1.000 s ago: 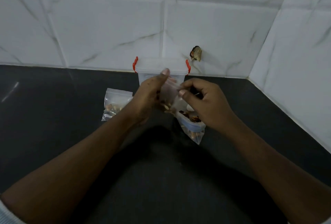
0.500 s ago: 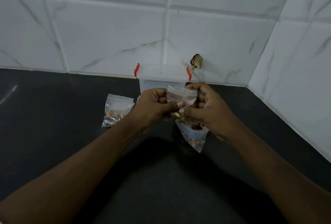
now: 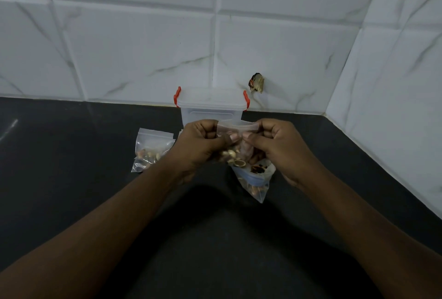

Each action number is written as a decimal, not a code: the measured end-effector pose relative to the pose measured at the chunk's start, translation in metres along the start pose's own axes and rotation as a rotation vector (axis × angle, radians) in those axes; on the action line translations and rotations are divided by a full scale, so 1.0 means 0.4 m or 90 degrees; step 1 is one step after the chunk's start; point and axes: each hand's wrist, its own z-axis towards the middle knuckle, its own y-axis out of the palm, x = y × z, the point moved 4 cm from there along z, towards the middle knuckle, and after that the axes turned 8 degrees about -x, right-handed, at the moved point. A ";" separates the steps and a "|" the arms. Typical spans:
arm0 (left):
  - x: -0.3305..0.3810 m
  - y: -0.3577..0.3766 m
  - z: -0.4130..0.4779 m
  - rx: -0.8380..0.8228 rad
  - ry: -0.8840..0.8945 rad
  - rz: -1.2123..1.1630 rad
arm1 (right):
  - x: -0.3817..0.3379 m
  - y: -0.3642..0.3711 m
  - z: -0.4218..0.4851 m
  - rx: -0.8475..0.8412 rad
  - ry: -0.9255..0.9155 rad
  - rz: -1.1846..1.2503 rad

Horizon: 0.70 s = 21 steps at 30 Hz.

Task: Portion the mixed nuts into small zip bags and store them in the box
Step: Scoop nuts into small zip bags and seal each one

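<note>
A small clear zip bag (image 3: pixel 237 129) with mixed nuts in its bottom is held upright above the black counter. My left hand (image 3: pixel 201 145) pinches its top left and my right hand (image 3: pixel 275 143) pinches its top right, thumbs meeting at the middle of the seal. Below it lies the larger bag of mixed nuts (image 3: pixel 255 180), partly hidden by my right hand. A filled small bag (image 3: pixel 150 149) lies on the counter to the left. The clear plastic box (image 3: pixel 210 105) with red clips stands lidded against the wall behind my hands.
The black counter (image 3: pixel 71 179) runs to white tiled walls at the back and the right. A small brown patch (image 3: pixel 257 83) marks the back wall near the box. Another flat bag edge (image 3: pixel 179 134) peeks out beside my left hand.
My left hand came out of the small bag and both hands now pinch its top edge. The bag has been raised slightly, in front of the box.
</note>
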 end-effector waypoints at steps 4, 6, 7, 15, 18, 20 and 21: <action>0.002 -0.001 -0.002 0.001 -0.011 -0.034 | 0.005 -0.007 0.004 0.030 -0.003 -0.018; 0.005 0.002 -0.003 0.002 -0.012 -0.049 | 0.007 -0.008 0.005 0.040 -0.003 -0.023; 0.006 0.003 -0.003 0.003 -0.013 -0.053 | 0.008 -0.009 0.005 0.047 -0.004 -0.024; 0.014 0.002 -0.006 0.005 -0.009 -0.050 | 0.003 -0.007 0.000 0.096 -0.075 -0.071; 0.015 -0.002 -0.008 0.007 0.009 -0.018 | 0.000 -0.006 -0.002 0.099 -0.094 -0.034; 0.014 -0.006 -0.007 0.017 0.017 -0.007 | -0.001 -0.008 -0.003 0.101 -0.092 -0.014; 0.013 -0.007 -0.007 0.022 0.018 -0.009 | -0.001 -0.008 -0.002 0.099 -0.088 0.002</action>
